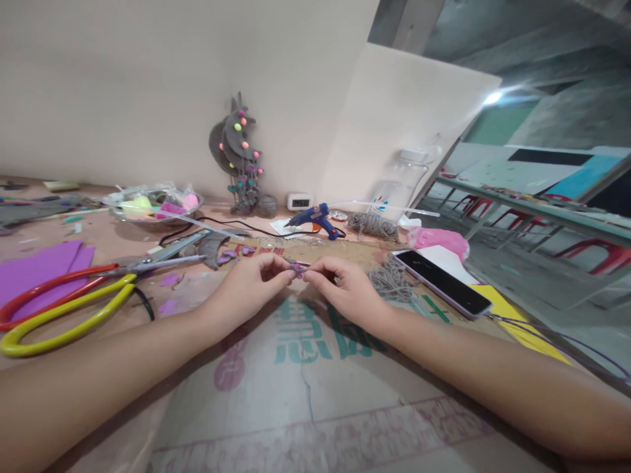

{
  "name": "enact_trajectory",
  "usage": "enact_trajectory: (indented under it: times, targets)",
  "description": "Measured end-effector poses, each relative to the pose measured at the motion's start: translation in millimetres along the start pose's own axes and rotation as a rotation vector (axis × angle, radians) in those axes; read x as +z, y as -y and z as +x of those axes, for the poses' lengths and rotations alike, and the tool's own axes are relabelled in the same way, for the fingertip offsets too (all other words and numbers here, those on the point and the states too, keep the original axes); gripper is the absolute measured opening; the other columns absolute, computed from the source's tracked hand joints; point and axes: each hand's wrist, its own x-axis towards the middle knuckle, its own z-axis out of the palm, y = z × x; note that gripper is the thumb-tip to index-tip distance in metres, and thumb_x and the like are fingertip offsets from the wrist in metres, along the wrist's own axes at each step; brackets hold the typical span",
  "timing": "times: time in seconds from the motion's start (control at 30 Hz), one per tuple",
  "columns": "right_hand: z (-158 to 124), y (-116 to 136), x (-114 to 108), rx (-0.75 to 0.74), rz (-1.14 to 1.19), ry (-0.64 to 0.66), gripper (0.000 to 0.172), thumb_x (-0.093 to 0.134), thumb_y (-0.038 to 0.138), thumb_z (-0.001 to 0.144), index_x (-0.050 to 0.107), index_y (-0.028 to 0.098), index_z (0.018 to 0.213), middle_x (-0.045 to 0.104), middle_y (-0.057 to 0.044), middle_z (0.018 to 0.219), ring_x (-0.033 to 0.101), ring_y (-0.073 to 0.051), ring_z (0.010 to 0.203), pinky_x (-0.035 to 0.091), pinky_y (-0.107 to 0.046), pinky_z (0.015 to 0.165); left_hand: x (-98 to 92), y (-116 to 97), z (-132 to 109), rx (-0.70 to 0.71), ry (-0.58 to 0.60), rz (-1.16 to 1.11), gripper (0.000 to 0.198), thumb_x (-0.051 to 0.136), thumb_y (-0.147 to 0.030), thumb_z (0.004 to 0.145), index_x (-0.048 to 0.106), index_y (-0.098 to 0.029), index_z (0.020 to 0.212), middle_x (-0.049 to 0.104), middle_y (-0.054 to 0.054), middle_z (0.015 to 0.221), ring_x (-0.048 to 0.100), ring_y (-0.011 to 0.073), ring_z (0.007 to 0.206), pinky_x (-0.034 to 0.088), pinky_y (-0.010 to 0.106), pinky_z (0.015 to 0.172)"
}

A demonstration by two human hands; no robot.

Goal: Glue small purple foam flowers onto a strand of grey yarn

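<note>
Purple-and-grey, a small piece point(298, 269) was pinched in the fingertips of left hand point(259, 279) and right hand point(348, 289) over open cardboard point(261, 410); a phone point(444, 284) lay near the right edge of the tabletop point(116, 238).

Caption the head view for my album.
Left hand and right hand pinch a small purple piece, blue glue gun beyond.

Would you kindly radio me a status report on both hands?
Left hand pinching small purple-and-gray piece; right hand pinching its edge. Scissors lie left, glue gun beyond; neither in the way.
</note>
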Motion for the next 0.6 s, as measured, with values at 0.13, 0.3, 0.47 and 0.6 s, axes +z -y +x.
enact_trajectory:
  times: [0.13,0.3,0.47,0.6]
  targets:
    - [0,1,-2,0.025,0.076,-0.039,0.021,0.051,0.030,0.086,0.060,0.015,0.074,0.053,0.003,0.061,0.045,-0.008,0.055,0.034,-0.019,0.051,0.4,0,1,-0.016,0.008,-0.013,0.014,0.052,-0.029,0.081,0.059,-0.017,0.078,0.062,-0.002,0.073,0.053,0.0118,0.065,0.039,0.022,0.060]
    - [1,-4,-3,0.033,0.087,-0.071,0.022,0.049,0.032,0.087,0.059,0.016,0.075,0.052,0.003,0.062,0.045,-0.008,0.056,0.035,-0.019,0.052,0.1,-2,0,-0.045,0.014,0.002,0.012,0.054,-0.026,0.080,0.062,-0.017,0.080,0.063,-0.002,0.073,0.053,0.0114,0.064,0.038,0.022,0.059]
    - [2,-5,-7,-0.013,0.060,-0.041,0.024,0.045,0.034,0.089,0.058,0.016,0.080,0.055,0.001,0.069,0.049,-0.010,0.063,0.038,-0.021,0.058,-0.5,0,-1,-0.042,0.013,-0.015,0.015,0.053,-0.030,0.080,0.061,-0.017,0.078,0.064,-0.001,0.072,0.055,0.0127,0.064,0.039,0.023,0.060]
    - [11,-5,-22,-0.047,0.021,-0.136,0.020,0.045,0.033,0.088,0.056,0.016,0.085,0.054,0.000,0.072,0.050,-0.011,0.066,0.040,-0.022,0.060,-0.1,2,0,-0.043,0.028,-0.057,0.019,0.053,-0.034,0.081,0.062,-0.018,0.080,0.065,-0.001,0.075,0.058,0.0142,0.068,0.042,0.024,0.063]
